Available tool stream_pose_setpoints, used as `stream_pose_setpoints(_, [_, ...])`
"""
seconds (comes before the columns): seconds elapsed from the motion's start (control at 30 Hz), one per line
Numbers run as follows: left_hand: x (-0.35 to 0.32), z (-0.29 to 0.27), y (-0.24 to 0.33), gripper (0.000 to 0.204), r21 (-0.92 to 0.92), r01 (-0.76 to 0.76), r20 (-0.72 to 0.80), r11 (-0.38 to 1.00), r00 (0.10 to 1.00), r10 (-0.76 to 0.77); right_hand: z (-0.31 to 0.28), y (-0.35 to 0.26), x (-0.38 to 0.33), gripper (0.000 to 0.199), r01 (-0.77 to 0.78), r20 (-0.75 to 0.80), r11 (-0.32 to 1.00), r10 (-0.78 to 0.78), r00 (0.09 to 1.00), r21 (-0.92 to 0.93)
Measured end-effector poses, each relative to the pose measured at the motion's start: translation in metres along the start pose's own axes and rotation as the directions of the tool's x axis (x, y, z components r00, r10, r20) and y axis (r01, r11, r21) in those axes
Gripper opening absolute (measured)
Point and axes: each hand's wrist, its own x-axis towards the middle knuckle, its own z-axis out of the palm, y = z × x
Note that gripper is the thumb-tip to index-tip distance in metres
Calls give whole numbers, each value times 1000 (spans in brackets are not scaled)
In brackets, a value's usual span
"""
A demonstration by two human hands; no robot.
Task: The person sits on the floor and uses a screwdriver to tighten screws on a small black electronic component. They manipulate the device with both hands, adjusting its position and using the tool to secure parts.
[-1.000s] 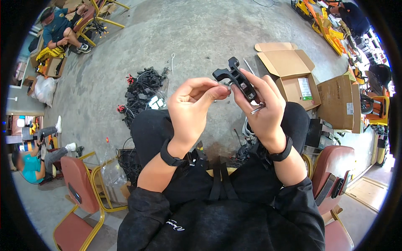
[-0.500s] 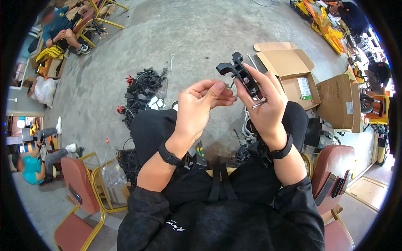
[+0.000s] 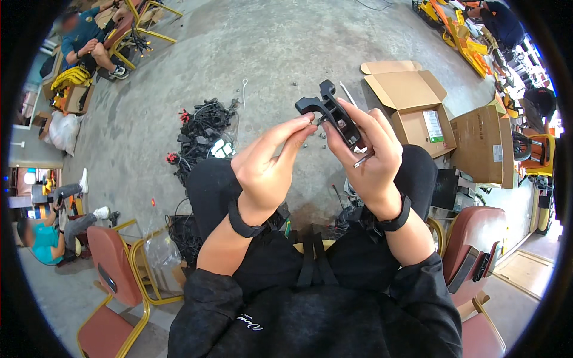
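Note:
My right hand (image 3: 377, 149) holds a black plastic clamp-like bracket (image 3: 341, 122) with curved jaws, up above my lap. Also in that hand is a thin metal rod (image 3: 347, 93), perhaps a tool shaft, its far end showing beyond the bracket and its near end below the fingers. My left hand (image 3: 265, 158) meets the left side of the bracket, thumb and forefinger pinched together. A tiny metallic bit shows at those fingertips, too small to name.
On the floor ahead lies a heap of black cables (image 3: 206, 128), with a metal eye rod (image 3: 245, 93) beyond it. An open cardboard box (image 3: 412, 101) and a brown carton (image 3: 477, 143) stand at right. Chairs (image 3: 110, 256) flank me. Several people sit or work farther off.
My left hand has come in to the bracket, its fingers now pinched at the side. My right hand has shifted slightly left with the bracket and rod.

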Motion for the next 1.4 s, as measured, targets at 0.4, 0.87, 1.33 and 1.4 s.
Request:
stream_pose_setpoints(0.4, [3, -5, 1, 25, 144, -107, 69, 984, 993, 98, 6, 8, -2, 56, 191, 12, 982, -191, 982, -7])
stream_pose_setpoints(0.87, [4, -7, -3, 17, 71, 4, 127, 997, 992, -13, 2, 10, 3, 47, 62, 143, 997, -66, 988, 35])
stream_pose_setpoints(1.33, [10, -15, -9, 18, 95, 44, 271, 995, 960, -68, -7, 20, 13, 31, -587, 548, 743, 361, 755, 320])
stream_pose_setpoints(1.4, [13, -14, -5, 16, 39, 149, 294, 988, 943, -154, -8, 22, 13, 31, -616, 559, 738, 398, 727, 275])
